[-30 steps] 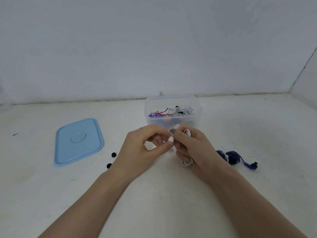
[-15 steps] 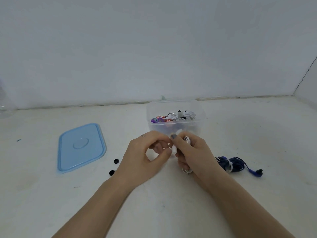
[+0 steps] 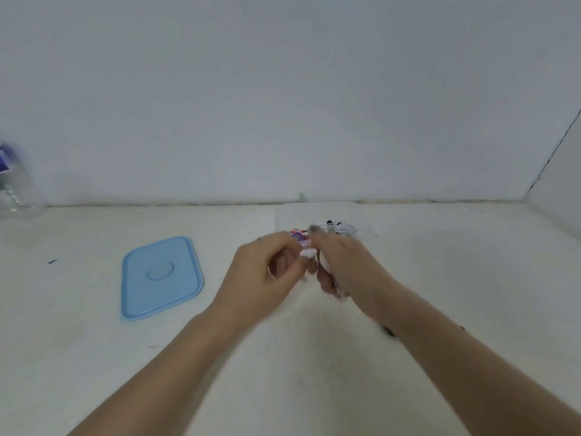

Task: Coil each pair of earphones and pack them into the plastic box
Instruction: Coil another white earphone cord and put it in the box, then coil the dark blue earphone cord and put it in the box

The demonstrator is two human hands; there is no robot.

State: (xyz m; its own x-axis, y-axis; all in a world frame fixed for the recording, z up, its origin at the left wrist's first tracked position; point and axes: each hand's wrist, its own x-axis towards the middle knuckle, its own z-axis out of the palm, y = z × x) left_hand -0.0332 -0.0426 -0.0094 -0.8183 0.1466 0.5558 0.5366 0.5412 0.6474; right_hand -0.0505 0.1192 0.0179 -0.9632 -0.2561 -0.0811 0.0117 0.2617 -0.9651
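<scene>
Head view, blurred by motion. Off-white tabletop (image 3: 94,357), scuffed, with faint grey stains and a small dark fleck toward 9 o'clock. Plain pale grey-blue wall (image 3: 283,89) behind, meeting the surface along a rough, slightly chipped seam; a second wall face (image 3: 562,184) angling in at 3 o'clock, with a dark cracked corner line.

Just above centre, both hands raised together in front of the clear plastic box (image 3: 361,215). Left hand (image 3: 264,272) curled, thumb and forefinger pinching a small white piece of the white earphones (image 3: 306,253). Right hand (image 3: 345,262) curled round the rest of that white cable — loops showing pale between the fingers and below the palm. Hands touching at the pinch.

Box at 12 o'clock of the hands, nearly lost in the blur, holding coiled earphones: a purple-and-red bundle (image 3: 297,234) at its left, a white-and-black bundle (image 3: 342,227) at its right.

Blue lid (image 3: 160,275) lying flat at 9 o'clock of the hands, well apart from the box. Clear plastic bottle (image 3: 15,187) with a blue label at the far left edge, against the wall. Small dark object (image 3: 388,331) on the table just beside the right forearm — too blurred to name.
</scene>
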